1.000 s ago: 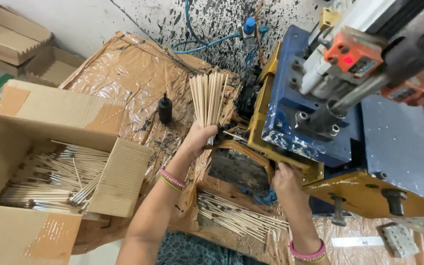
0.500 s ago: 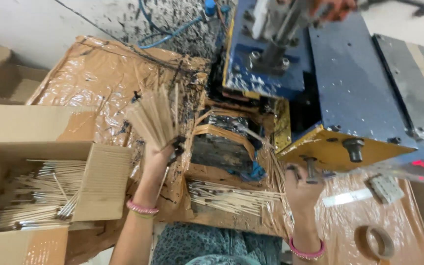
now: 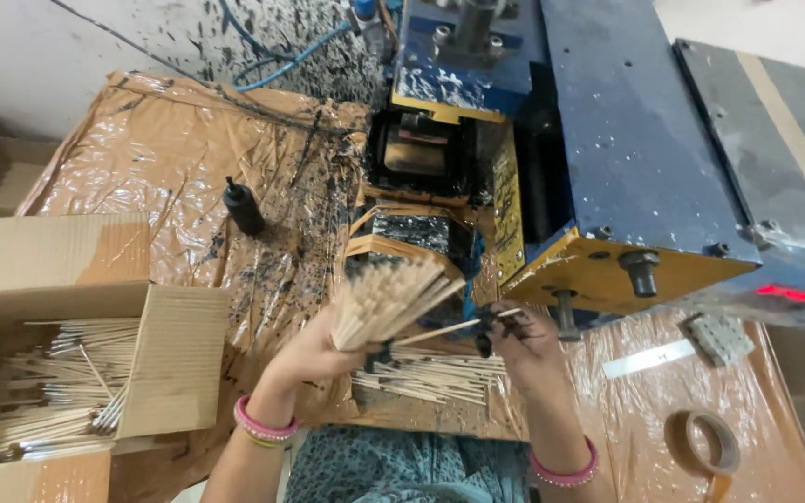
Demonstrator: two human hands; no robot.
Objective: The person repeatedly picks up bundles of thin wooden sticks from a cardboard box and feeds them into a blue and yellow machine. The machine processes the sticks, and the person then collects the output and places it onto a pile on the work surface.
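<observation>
From the head camera, your left hand has its fingers clamped around a fanned bundle of sticks, held above the plastic-covered bench. Your right hand pinches a single stick drawn from the bundle. More loose sticks lie just below; a cardboard box of sticks sits left.

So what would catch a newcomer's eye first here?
Probably the bundle of thin wooden sticks fanned out in the left hand at centre, with the right hand pinching one single stick beside it. Behind them sits the big blue and yellow machine, and ink spatters the plastic-covered table.
</observation>
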